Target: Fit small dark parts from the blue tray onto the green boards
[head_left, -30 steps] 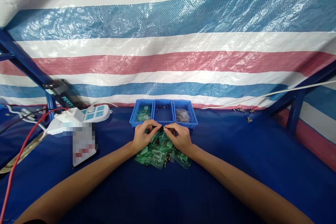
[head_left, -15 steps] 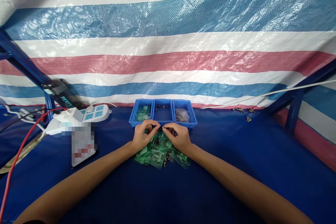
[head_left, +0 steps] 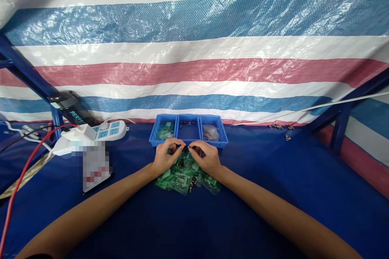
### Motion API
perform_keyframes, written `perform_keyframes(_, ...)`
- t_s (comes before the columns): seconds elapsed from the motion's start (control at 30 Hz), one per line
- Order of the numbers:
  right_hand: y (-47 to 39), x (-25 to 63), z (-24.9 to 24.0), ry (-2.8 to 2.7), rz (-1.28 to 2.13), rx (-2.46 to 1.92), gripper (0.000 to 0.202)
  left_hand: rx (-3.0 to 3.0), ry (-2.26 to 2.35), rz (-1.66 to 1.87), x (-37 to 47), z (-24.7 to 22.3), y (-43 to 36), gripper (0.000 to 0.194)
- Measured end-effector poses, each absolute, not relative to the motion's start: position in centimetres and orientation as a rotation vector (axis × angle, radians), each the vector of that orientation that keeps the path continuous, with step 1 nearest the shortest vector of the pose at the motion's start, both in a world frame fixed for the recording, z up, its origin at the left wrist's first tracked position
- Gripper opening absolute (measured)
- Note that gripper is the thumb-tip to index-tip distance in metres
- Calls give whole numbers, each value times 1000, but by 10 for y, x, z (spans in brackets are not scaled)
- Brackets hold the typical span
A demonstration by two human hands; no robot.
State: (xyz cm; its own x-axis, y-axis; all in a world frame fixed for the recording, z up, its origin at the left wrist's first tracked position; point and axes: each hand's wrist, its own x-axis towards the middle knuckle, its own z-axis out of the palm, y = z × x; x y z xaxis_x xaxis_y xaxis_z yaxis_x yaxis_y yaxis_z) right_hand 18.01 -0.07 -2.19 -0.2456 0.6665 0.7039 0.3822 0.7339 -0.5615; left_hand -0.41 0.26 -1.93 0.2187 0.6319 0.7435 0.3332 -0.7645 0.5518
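Observation:
My left hand (head_left: 166, 156) and my right hand (head_left: 207, 157) are close together, both pinched, with small dark bits at their fingertips, too small to name. Below and between them lies a pile of green-tinted plastic packets (head_left: 181, 180) with small dark and metal parts among them. Just beyond my hands, three blue bins stand side by side. The left bin (head_left: 154, 131) holds green packets, the middle bin (head_left: 189, 134) a few small dark parts, and the right bin (head_left: 223, 133) clear packets.
A power strip (head_left: 121, 130) with plugs, a dark bottle (head_left: 71, 107), a blurred flat object (head_left: 96, 170) and a red cable (head_left: 22, 174) are at the left. Small metal parts (head_left: 287, 138) lie at the back right. A striped sheet (head_left: 194, 71) hangs behind.

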Motion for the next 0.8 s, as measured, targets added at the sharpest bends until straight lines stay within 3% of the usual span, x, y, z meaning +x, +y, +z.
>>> perform_keyframes(0.8,-2,179,-23,-1872,284,-837,16,2282,929,1517,-5,-15,1,13)
